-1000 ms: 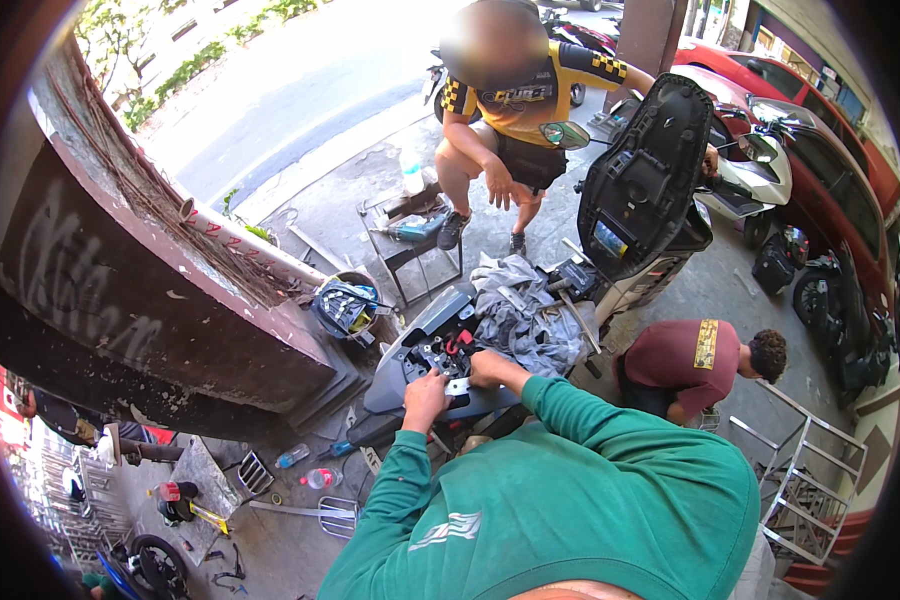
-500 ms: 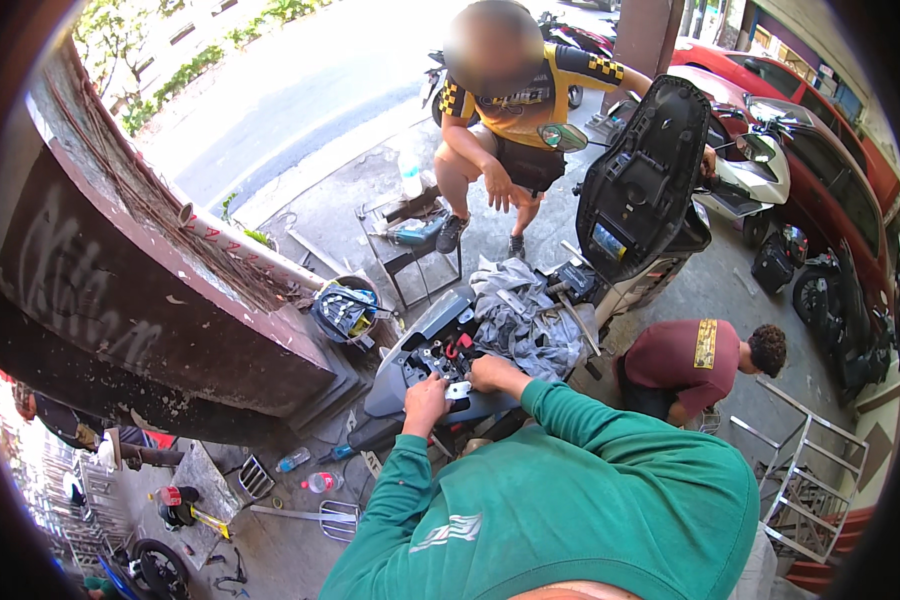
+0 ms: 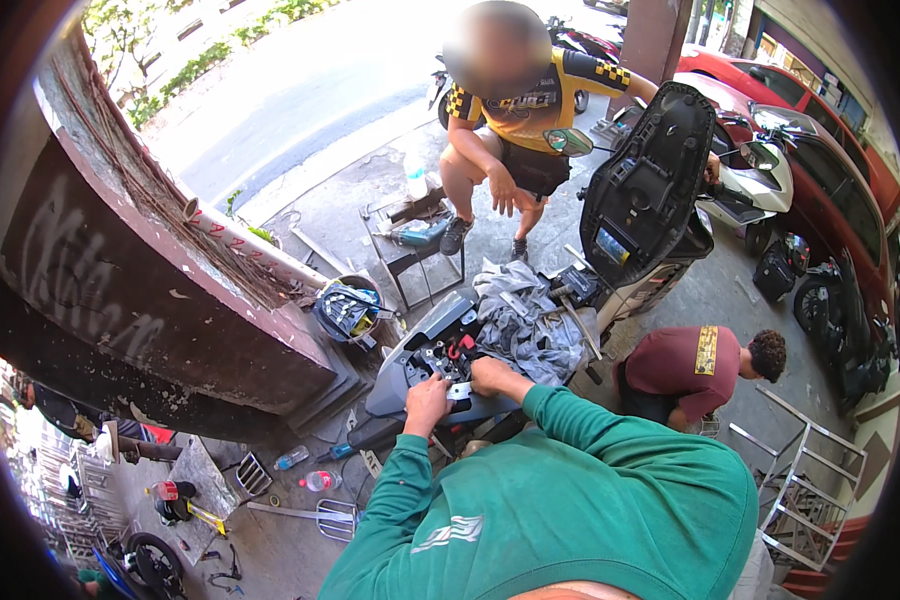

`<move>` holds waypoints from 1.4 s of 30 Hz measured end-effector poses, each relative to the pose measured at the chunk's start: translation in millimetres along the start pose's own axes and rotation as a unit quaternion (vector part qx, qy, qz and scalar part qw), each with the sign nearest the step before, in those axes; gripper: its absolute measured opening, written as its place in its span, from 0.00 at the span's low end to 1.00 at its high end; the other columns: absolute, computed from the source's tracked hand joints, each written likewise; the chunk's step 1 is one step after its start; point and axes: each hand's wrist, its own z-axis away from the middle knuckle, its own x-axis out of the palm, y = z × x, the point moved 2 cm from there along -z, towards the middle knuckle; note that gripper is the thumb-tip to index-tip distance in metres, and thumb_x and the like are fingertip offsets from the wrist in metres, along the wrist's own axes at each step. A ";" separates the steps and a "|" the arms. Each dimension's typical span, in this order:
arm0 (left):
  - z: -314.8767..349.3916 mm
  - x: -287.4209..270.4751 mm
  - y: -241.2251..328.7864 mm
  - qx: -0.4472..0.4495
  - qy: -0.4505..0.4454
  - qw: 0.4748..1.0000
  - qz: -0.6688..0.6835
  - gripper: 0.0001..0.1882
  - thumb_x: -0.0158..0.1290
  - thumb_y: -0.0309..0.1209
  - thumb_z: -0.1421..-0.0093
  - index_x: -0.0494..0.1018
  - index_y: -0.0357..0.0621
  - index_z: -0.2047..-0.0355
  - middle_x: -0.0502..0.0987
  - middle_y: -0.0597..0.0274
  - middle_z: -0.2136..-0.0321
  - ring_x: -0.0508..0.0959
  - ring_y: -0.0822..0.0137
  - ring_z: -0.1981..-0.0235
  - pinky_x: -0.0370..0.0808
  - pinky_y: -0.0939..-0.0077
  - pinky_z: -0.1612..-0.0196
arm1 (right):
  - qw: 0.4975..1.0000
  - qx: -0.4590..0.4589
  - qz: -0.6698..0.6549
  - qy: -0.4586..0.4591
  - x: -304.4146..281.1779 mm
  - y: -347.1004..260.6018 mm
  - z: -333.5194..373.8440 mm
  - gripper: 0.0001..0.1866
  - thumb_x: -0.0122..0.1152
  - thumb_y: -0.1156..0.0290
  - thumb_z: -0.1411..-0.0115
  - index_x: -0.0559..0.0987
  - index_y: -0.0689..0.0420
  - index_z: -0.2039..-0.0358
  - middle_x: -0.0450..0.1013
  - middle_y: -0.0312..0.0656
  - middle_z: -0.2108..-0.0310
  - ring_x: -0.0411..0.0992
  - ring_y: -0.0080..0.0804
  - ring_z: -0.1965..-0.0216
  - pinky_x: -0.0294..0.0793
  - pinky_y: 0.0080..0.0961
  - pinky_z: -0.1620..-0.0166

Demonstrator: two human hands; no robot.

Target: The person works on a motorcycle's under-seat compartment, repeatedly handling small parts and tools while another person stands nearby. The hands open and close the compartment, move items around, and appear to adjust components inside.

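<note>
I lean over the open front of a grey scooter (image 3: 400, 375), where black parts, wires and a red piece (image 3: 454, 350) lie bare. My left hand (image 3: 427, 395) reaches into that opening with bent fingers; what it grips is hidden. My right hand (image 3: 492, 376) sits just to its right, fingers curled around a small white connector (image 3: 460, 391) between the two hands. A crumpled grey cloth (image 3: 530, 325) lies on the scooter right behind my right hand. Both my sleeves are green.
The scooter's black seat (image 3: 645, 185) is tipped up. A person in a yellow shirt (image 3: 515, 105) squats beyond it; another in a maroon shirt (image 3: 685, 365) crouches at the right. A bucket of tools (image 3: 348, 310), a small metal stool (image 3: 415, 240), bottles (image 3: 320, 481), a concrete wall on the left and metal racks (image 3: 805, 490) surround me.
My hands stay at the same spot in the scooter's opening. The person in yellow has shifted their arms and leaned slightly.
</note>
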 end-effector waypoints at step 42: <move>-0.5 -6.7 3.2 0.003 -0.012 1.000 -0.004 0.21 0.68 0.37 0.53 0.83 0.54 0.56 0.79 0.60 0.59 0.83 0.54 0.59 0.80 0.58 0.55 | 0.998 -0.060 -0.007 -0.011 8.1 13.9 -15.8 0.18 0.63 0.59 0.42 0.85 0.63 0.64 0.80 0.59 0.62 0.79 0.56 0.56 0.79 0.44 0.51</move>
